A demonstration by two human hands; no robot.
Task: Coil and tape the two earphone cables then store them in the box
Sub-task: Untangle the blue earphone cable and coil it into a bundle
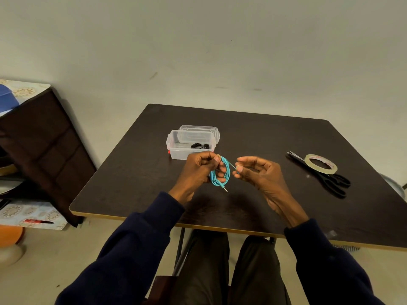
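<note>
Head view: black cable [200, 145] already lies in the open box [176, 148]. Left hand [198, 168] grips the coiled teal cable [222, 177] above the surface; right hand [259, 175] pinches its loose strand. Tape roll [320, 164] sits apart. Taping and storing likely remain.

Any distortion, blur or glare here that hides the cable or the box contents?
Head view: wide-angle curvature bends the table edges; light is dim and even, no strong glare; the teal cable is sharp; the dark item inside the clear box is too murky to identify.

Navy long sleeves [136, 238], dark trousers [209, 271]
</note>
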